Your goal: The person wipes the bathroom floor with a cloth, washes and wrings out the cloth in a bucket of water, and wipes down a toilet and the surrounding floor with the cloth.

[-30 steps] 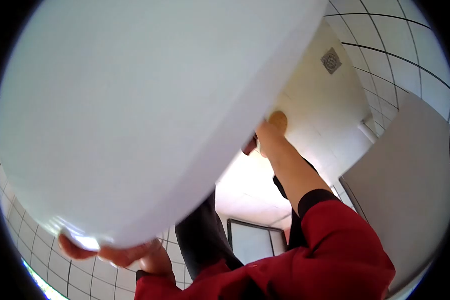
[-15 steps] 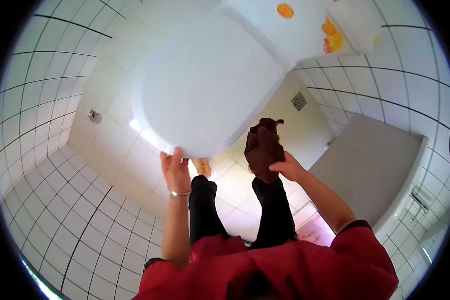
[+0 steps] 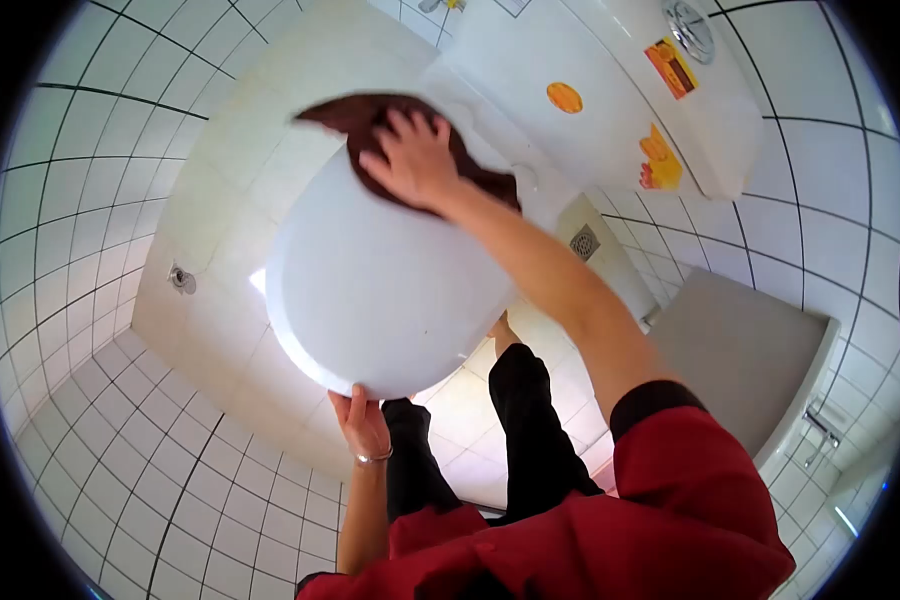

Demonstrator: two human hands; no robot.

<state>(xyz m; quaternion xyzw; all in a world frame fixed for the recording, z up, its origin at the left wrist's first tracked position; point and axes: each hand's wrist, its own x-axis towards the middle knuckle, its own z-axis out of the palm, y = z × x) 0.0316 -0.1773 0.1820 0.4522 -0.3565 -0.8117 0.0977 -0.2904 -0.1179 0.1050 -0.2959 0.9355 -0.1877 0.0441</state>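
Observation:
A white toilet lid [image 3: 380,290] fills the middle of the view, its rounded front edge towards me. My left hand [image 3: 363,428], with a bracelet at its wrist, is closed on that front edge, thumb on top and fingers partly hidden beneath. A dark brown cloth [image 3: 485,180] lies spread over the rear part of the lid. On top of it my right hand [image 3: 410,160] presses flat, fingers spread. One corner of the cloth sticks out past the lid's left side. Whether the lid is raised or down, I cannot tell.
Behind the lid stands the white toilet tank [image 3: 605,60] with orange stickers and a round chrome button [image 3: 689,28]. A floor drain [image 3: 584,242] lies to its right. Further right are a grey panel [image 3: 740,350] and a chrome tap [image 3: 822,430]. White tiled walls surround the space.
My right hand has carried the crumpled brown cloth from beside the lid up and left onto its rear, where it now lies spread. My left hand stays at the front edge, lower in view.

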